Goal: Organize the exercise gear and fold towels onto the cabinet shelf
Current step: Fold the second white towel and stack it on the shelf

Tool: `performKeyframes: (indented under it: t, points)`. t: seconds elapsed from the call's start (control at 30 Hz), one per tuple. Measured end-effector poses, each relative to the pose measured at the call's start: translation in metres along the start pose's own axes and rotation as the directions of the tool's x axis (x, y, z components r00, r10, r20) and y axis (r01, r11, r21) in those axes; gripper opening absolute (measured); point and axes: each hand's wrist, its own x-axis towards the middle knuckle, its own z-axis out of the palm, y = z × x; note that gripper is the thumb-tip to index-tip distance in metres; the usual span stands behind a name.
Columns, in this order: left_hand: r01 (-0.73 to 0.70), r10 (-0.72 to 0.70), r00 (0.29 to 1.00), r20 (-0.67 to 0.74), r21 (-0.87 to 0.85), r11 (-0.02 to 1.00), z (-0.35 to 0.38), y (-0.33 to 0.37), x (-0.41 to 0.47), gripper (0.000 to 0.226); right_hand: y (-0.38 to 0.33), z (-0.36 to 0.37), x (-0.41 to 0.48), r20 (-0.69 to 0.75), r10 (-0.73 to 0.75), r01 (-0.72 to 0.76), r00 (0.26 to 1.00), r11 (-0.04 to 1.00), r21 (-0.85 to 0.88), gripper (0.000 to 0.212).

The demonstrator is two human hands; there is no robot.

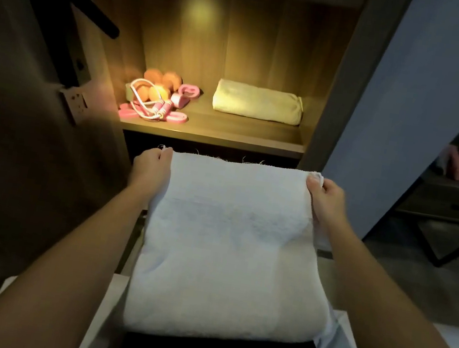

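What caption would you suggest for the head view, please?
Left hand and right hand hold a white towel by its far corners before the lit shelf.

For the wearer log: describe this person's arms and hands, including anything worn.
The left hand and right hand are bare: no gloves, rings, watch or bracelets show. The left forearm and right forearm are uncovered to the frame's edge, no sleeves. Dim light hides finer marks.

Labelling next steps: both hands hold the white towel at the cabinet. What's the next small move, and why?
Probably lift the white towel forward onto the yellow towel on the shelf. It looks folded; left hand and right hand pinch its far corners; exercise gear fills the left side.
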Motion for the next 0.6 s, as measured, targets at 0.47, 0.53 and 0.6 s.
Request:
performKeyframes:
  t: [0.47,0.53,0.6]
  points:
    - [0.388,-0.422,0.882,0.209,0.184,0.903,0.095,-0.085,0.016,0.049,0.086,0.067,0.028,0.099,0.254,-0.220,0.962,0.936,-0.274,0.034]
    - [0.428,-0.463,0.855,0.233,0.187,0.884,0.101,-0.089,0.014,0.048,0.091,0.069,0.025,0.113,0.290,-0.249,0.950,0.926,-0.282,0.039]
    - [0.482,-0.513,0.816,0.265,0.178,0.858,0.101,-0.089,0.013,0.045,0.091,0.070,0.028,0.112,0.377,-0.333,0.919,0.897,-0.290,0.044]
